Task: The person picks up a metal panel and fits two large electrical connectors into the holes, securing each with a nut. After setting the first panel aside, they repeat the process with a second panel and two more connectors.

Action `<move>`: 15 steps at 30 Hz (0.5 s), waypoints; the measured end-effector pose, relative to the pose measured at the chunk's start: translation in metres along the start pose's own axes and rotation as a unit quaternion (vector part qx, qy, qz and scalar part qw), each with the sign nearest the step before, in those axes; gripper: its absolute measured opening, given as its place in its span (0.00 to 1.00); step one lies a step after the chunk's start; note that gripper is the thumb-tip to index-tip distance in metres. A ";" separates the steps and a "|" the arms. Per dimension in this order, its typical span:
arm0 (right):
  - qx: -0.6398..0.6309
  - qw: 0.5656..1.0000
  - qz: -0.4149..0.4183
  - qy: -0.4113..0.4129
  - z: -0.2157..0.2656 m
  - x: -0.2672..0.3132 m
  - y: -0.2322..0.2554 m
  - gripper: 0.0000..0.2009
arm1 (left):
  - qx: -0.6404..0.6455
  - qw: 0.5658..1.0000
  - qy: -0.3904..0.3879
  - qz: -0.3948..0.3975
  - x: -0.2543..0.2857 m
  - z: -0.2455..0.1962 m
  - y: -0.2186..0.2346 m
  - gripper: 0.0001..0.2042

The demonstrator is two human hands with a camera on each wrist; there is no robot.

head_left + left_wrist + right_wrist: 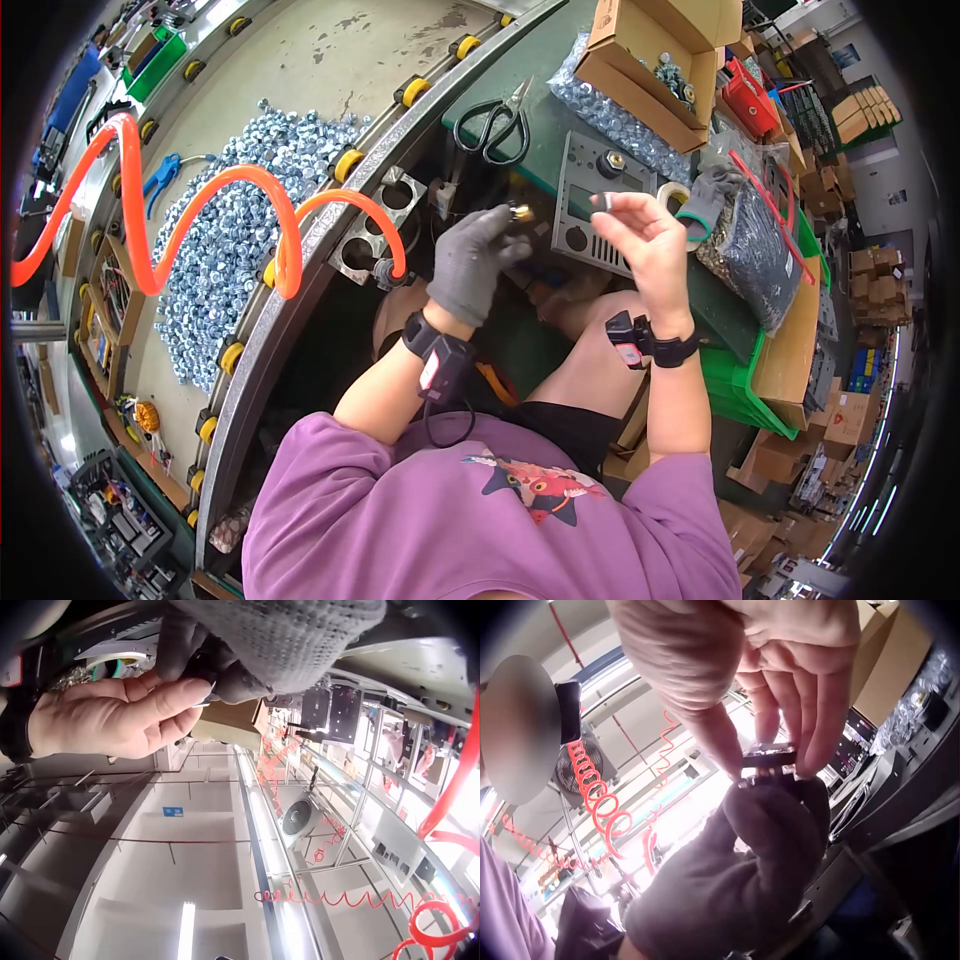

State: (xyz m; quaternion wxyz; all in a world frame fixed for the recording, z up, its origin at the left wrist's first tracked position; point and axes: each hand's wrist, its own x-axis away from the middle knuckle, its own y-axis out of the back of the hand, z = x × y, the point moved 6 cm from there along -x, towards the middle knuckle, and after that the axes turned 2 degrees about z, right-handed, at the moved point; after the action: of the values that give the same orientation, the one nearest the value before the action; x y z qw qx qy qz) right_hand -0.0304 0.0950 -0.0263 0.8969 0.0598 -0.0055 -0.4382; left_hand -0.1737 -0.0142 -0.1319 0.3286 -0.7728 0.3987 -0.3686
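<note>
My gloved left hand (475, 265) pinches a small dark and brass-coloured part (521, 213) between thumb and fingers. To its right, my bare right hand (648, 240) holds a small grey piece (600, 202) at its fingertips. In the right wrist view, the bare hand (772, 675) grips a flat dark piece (769, 759) right above the gloved hand (735, 862); whether the parts touch cannot be told. The left wrist view has the glove (285, 645) partly covering what lies between the hands.
A grey device box (590, 200) with a round fitting on top stands beyond the hands. Scissors (492, 130), a cardboard box (650, 70) and bagged parts lie around it. At left are a heap of metal pieces (240, 230), a metal rail and a coiled orange hose (270, 185).
</note>
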 end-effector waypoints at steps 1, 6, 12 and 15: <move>-0.003 1.000 -0.018 -0.022 -0.005 0.000 0.008 0.11 | -0.008 0.999 0.044 0.005 -0.010 0.015 0.016 0.11; 0.062 0.995 -0.052 -0.056 -0.039 0.012 0.016 0.11 | -0.089 0.955 0.050 0.277 -0.022 0.076 -0.010 0.16; 0.078 0.995 -0.049 -0.050 -0.029 0.022 0.014 0.12 | 0.279 0.871 0.248 0.319 -0.013 0.085 -0.046 0.17; 0.128 0.990 -0.036 -0.046 -0.025 0.023 0.011 0.11 | 0.205 0.913 0.179 0.305 -0.013 0.084 -0.038 0.18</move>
State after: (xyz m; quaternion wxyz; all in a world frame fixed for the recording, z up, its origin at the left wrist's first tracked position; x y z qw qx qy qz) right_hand -0.0060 0.0861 -0.0504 0.8644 0.1539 -0.1005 -0.4680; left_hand -0.0943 0.0327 -0.1481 0.4993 -0.4509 0.5828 -0.4559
